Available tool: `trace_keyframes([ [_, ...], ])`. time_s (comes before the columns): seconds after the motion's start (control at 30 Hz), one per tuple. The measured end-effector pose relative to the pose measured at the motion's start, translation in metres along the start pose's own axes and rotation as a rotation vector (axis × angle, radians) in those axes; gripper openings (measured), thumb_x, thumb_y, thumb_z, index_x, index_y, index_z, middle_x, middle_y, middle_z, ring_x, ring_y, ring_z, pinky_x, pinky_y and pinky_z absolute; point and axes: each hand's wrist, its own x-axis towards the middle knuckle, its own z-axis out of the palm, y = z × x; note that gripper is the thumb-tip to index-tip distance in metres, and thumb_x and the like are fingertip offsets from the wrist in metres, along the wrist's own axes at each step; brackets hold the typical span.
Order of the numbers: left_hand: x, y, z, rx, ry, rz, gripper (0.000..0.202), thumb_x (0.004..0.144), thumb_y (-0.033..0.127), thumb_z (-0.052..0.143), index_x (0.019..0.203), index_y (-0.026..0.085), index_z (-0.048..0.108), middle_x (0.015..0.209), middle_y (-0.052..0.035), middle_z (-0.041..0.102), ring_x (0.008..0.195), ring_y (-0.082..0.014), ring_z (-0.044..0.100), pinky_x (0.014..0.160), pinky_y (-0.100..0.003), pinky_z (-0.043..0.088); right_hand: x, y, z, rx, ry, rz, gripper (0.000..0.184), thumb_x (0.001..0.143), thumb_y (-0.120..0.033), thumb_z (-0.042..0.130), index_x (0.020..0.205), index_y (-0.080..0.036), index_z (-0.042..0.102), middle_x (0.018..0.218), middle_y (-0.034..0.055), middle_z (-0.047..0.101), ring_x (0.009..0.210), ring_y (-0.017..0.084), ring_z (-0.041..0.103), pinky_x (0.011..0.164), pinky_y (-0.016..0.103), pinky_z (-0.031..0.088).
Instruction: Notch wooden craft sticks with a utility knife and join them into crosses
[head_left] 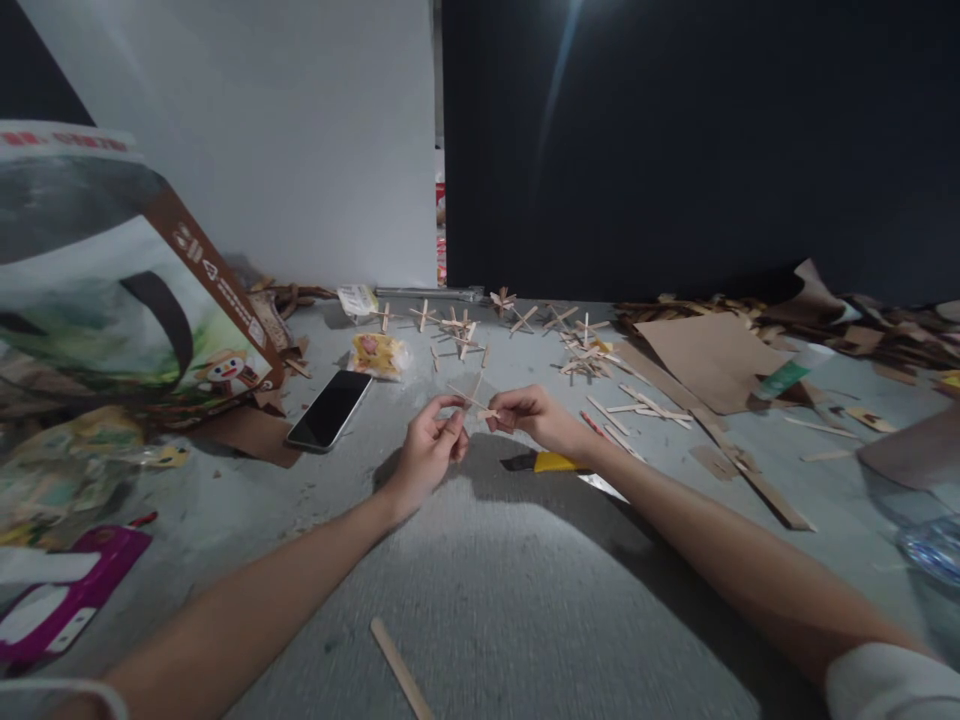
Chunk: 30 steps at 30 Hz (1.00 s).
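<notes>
Between my two hands is a small piece of crossed wooden sticks, held just above the grey table. My left hand pinches one end between thumb and fingers. On the other side my right hand grips it with thumb and forefinger, the remaining fingers curled. A yellow utility knife lies on the table below my right wrist. Beyond my hands stand several crossed-stick pieces, with a denser heap of them to the right. One loose wooden stick lies near the front edge of the view.
A phone and a yellow packet lie to the left, near a large printed bag. At lower left is a purple object. Cardboard, loose sticks and a clear bottle occupy the right.
</notes>
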Motion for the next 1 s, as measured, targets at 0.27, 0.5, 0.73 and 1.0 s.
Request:
trace_keyframes([
  [0.27, -0.003, 0.004, 0.001, 0.007, 0.034, 0.022, 0.057, 0.090, 0.066, 0.079, 0.120, 0.023, 0.058, 0.055, 0.0086, 0.057, 0.049, -0.0129, 0.049, 0.053, -0.025, 0.032, 0.000, -0.004, -0.003, 0.009, -0.054, 0.003, 0.046, 0.098, -0.056, 0.069, 0.072, -0.019, 0.061, 0.065, -0.0032, 0.046, 0.062, 0.014, 0.041, 0.064, 0.029, 0.032],
  [0.5, -0.005, 0.007, 0.002, -0.022, 0.034, 0.030, 0.073, 0.091, 0.063, 0.080, 0.143, 0.021, 0.051, 0.056, 0.0088, 0.058, 0.050, -0.0130, 0.050, 0.054, -0.025, 0.033, 0.000, -0.001, -0.001, 0.016, -0.065, 0.006, 0.050, 0.098, -0.062, 0.068, 0.072, -0.020, 0.059, 0.066, -0.0030, 0.047, 0.063, 0.014, 0.041, 0.065, 0.029, 0.032],
  [0.73, -0.006, 0.005, 0.004, -0.058, 0.036, 0.013, 0.062, 0.091, 0.061, 0.081, 0.132, 0.023, 0.054, 0.056, 0.0085, 0.060, 0.048, -0.0126, 0.053, 0.051, -0.024, 0.031, 0.001, 0.004, 0.003, 0.033, -0.055, 0.010, 0.053, 0.096, -0.066, 0.069, 0.071, -0.021, 0.057, 0.065, -0.0035, 0.046, 0.063, 0.014, 0.040, 0.063, 0.029, 0.032],
  [1.0, -0.006, 0.007, 0.005, -0.070, 0.026, 0.018, 0.083, 0.093, 0.058, 0.080, 0.158, 0.023, 0.040, 0.057, 0.0090, 0.061, 0.047, -0.0127, 0.053, 0.050, -0.024, 0.033, 0.002, 0.007, 0.007, 0.057, -0.051, 0.013, 0.049, 0.094, -0.062, 0.070, 0.071, -0.020, 0.058, 0.065, -0.0033, 0.046, 0.063, 0.014, 0.039, 0.062, 0.029, 0.029],
])
